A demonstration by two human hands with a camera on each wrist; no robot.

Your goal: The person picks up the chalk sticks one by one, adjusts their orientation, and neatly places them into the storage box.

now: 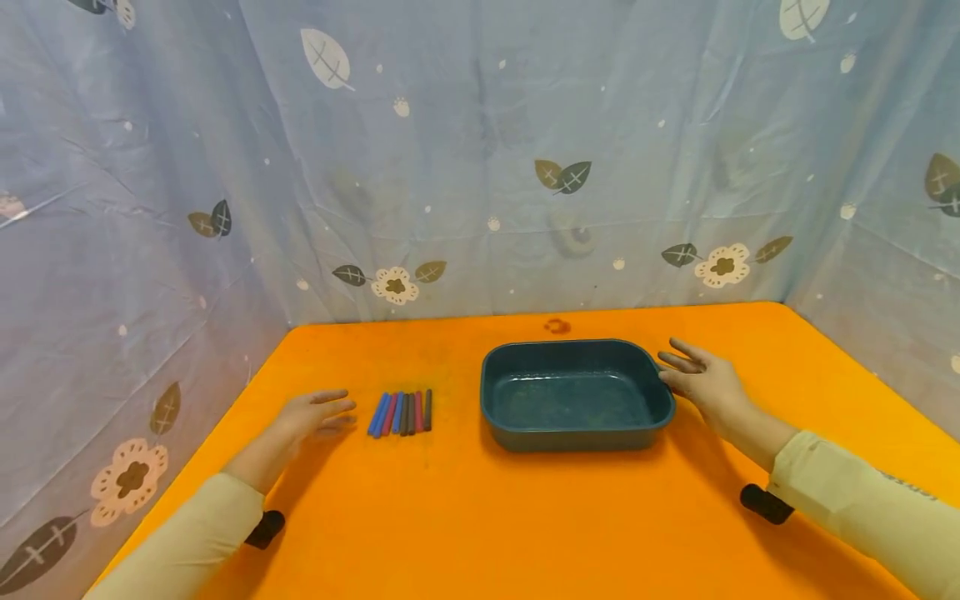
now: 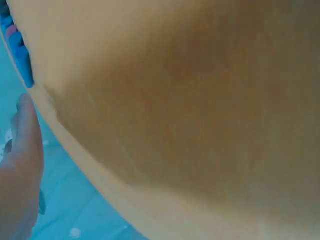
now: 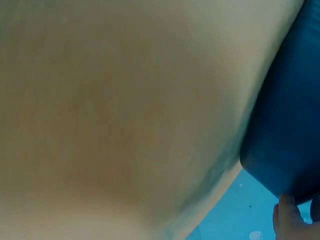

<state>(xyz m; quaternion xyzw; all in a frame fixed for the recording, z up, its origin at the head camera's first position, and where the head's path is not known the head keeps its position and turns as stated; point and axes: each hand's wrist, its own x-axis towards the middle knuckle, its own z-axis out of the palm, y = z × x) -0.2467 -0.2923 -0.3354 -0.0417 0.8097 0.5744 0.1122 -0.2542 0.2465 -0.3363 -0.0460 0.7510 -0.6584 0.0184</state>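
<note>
Pale sleeves (image 1: pixel 855 500), orange tabletop (image 1: pixel 480 525), sticks (image 1: pixel 406 414), probably cloth walls (image 1: pixel 480 242)

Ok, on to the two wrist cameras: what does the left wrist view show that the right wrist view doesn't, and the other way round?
Only the left wrist view shows the left hand and part of the row of coloured sticks, with blue and pink ones visible.

Only the right wrist view shows the right hand, partly cut off by the frame, and part of the dark blue dish beside it.

Both show the table and some of the backdrop beyond its edge.
</note>
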